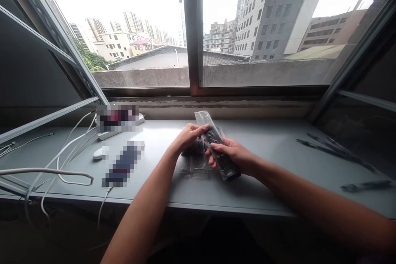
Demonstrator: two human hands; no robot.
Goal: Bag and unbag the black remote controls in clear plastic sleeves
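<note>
From the head camera, both hands were over the grey window ledge (272,140), busy with a slim black remote-shaped gadget in a clear plastic sleeve (218,148). The right hand (235,154) was wrapped round its lower half, gripping it firmly, while the left hand (188,136) pinched the sleeve near the top between thumb and fingertips. Looked to me like the unwrapping stage; the next bit probably needs a steady hold while the plastic slides off. White cables (62,161) lay off to the left. More crumpled clear plastic underneath was hard to make out, honestly.
</note>
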